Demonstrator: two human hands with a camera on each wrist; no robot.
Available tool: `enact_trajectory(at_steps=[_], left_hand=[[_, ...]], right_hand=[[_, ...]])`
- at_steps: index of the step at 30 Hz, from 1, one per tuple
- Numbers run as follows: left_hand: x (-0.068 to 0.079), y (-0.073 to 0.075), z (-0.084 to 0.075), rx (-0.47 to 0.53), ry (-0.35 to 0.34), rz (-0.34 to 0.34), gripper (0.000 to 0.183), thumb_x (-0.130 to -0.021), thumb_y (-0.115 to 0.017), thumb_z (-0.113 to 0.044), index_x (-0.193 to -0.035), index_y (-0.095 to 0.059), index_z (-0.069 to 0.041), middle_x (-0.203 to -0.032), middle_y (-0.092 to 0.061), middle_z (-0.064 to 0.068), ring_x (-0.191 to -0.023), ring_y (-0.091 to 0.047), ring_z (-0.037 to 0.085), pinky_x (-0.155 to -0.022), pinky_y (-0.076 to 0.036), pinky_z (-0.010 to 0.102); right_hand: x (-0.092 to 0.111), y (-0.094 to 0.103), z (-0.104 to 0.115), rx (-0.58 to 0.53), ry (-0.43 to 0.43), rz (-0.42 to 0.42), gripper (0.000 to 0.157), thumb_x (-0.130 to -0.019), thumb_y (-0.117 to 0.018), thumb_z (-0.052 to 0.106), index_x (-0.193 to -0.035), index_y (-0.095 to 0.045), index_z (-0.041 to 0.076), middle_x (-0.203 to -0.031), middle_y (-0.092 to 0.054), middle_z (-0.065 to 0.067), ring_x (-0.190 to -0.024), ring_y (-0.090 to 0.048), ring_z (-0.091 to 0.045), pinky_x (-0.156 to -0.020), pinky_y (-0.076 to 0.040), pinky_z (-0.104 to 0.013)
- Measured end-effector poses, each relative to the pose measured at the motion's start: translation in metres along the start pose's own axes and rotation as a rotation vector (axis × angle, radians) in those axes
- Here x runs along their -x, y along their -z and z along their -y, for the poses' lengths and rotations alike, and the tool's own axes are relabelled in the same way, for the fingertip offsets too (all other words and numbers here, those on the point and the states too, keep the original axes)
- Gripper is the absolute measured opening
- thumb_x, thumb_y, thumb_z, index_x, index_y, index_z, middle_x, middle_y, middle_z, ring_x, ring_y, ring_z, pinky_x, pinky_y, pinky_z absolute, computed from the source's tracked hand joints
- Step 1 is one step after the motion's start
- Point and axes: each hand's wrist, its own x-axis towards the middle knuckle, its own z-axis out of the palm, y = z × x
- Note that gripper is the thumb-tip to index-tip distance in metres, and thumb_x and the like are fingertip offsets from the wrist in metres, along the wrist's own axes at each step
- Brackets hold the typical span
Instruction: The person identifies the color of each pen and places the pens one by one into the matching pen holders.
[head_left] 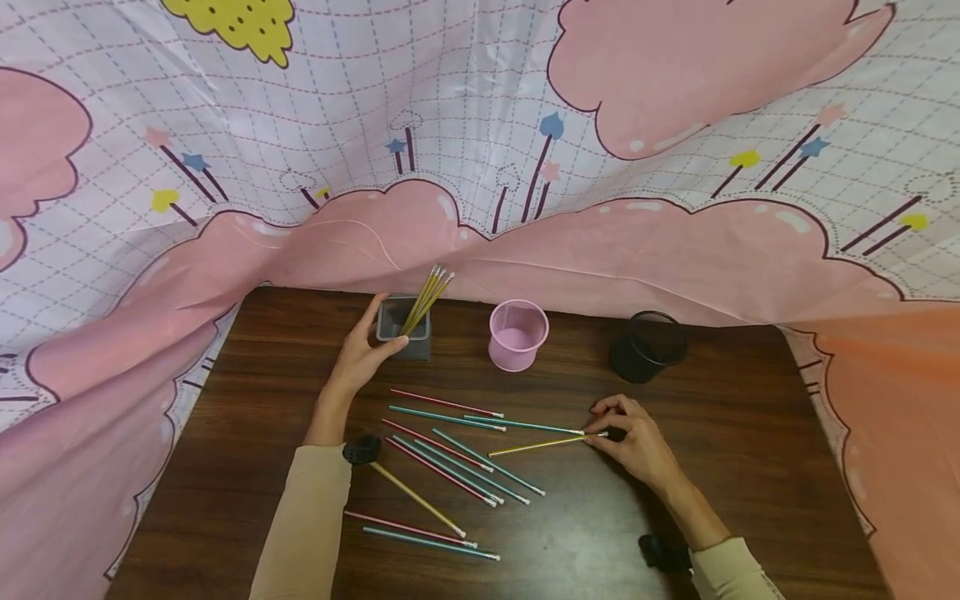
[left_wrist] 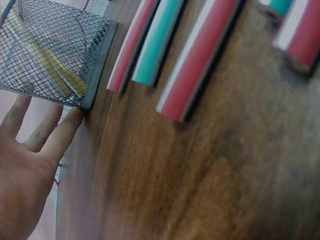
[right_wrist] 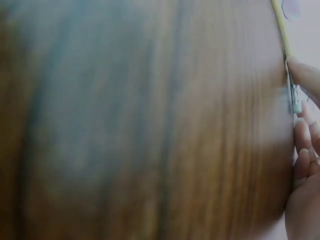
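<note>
A grey square mesh pencil holder stands at the back left, several yellow pencils leaning in it. My left hand holds this holder, thumb at the front rim and fingers along its left side; the left wrist view shows the fingers against the mesh. Farther right, my right hand pinches a yellow pencil near its eraser end, the pencil lying low over the table. The tip of a teal pencil is right beside those fingertips. In the right wrist view, fingers meet the yellow pencil near its metal band.
A pink mesh cup and a black mesh cup stand along the back of the dark wooden table. Red pencils, teal pencils and another yellow pencil lie across the middle and front left. Patterned cloth hangs behind.
</note>
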Motion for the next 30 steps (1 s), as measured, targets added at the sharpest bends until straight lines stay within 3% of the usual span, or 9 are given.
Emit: enact_trajectory(at_steps=[5,9,13,17,23,26,30], left_hand=[[-0.002,-0.001,0.004,-0.011,0.009,-0.004,0.077,-0.083,-0.066,-0.035,-0.143,-0.019,-0.038,-0.149,-0.018,-0.007,-0.132,-0.022,0.031,-0.096,-0.020,0.064],[0.001,0.001,-0.004,-0.014,0.010,-0.006,0.076,-0.083,-0.066,-0.033,-0.143,-0.019,-0.039,-0.149,-0.017,-0.003,-0.132,-0.020,0.032,-0.096,-0.020,0.064],[0.002,0.000,-0.004,-0.009,0.008,-0.012,0.076,-0.083,-0.066,-0.033,-0.144,-0.019,-0.035,-0.149,-0.018,-0.003,-0.132,-0.020,0.032,-0.097,-0.020,0.064],[0.003,-0.001,-0.004,-0.003,0.013,-0.011,0.077,-0.084,-0.066,-0.032,-0.145,-0.019,-0.032,-0.149,-0.018,-0.003,-0.132,-0.021,0.033,-0.096,-0.021,0.064],[0.002,-0.001,-0.002,0.007,0.002,-0.010,0.078,-0.084,-0.066,-0.030,-0.146,-0.019,-0.028,-0.149,-0.018,-0.002,-0.131,-0.021,0.033,-0.096,-0.020,0.065],[0.002,-0.001,-0.001,0.010,0.001,-0.008,0.078,-0.084,-0.066,-0.029,-0.145,-0.019,-0.030,-0.149,-0.018,-0.001,-0.131,-0.021,0.033,-0.095,-0.020,0.065],[0.000,-0.001,0.000,0.005,0.008,-0.005,0.078,-0.084,-0.066,-0.029,-0.145,-0.018,-0.033,-0.149,-0.017,-0.001,-0.131,-0.021,0.033,-0.095,-0.020,0.065]], right_hand=[[0.002,0.002,-0.003,-0.026,0.020,-0.003,0.016,-0.069,-0.079,0.025,-0.082,-0.071,0.025,-0.104,-0.057,0.003,-0.097,-0.049,-0.013,-0.081,-0.036,-0.021],[0.002,0.003,-0.004,-0.061,0.064,-0.002,0.017,-0.070,-0.079,0.021,-0.085,-0.071,0.022,-0.108,-0.056,-0.002,-0.095,-0.052,-0.015,-0.079,-0.038,-0.015],[0.002,0.004,-0.005,-0.066,0.062,0.009,0.013,-0.071,-0.078,0.020,-0.079,-0.070,0.025,-0.107,-0.057,-0.001,-0.094,-0.051,-0.014,-0.079,-0.038,-0.015],[0.000,0.007,-0.005,-0.129,0.047,0.019,0.013,-0.073,-0.075,0.013,-0.082,-0.069,0.021,-0.098,-0.062,0.001,-0.093,-0.054,-0.017,-0.082,-0.039,-0.017],[-0.004,0.017,0.000,-0.419,-0.101,0.006,0.009,-0.083,-0.064,0.004,-0.093,-0.064,0.006,-0.085,-0.065,-0.010,-0.077,-0.062,-0.027,-0.066,-0.050,-0.025],[-0.007,0.021,0.004,-0.576,-0.157,-0.024,0.012,-0.085,-0.060,0.002,-0.096,-0.062,-0.003,-0.086,-0.064,-0.020,-0.079,-0.061,-0.038,-0.067,-0.052,-0.033],[-0.010,0.025,0.006,-0.618,-0.193,-0.066,0.018,-0.085,-0.061,0.003,-0.101,-0.064,-0.005,-0.089,-0.066,-0.021,-0.083,-0.061,-0.038,-0.068,-0.052,-0.034]])
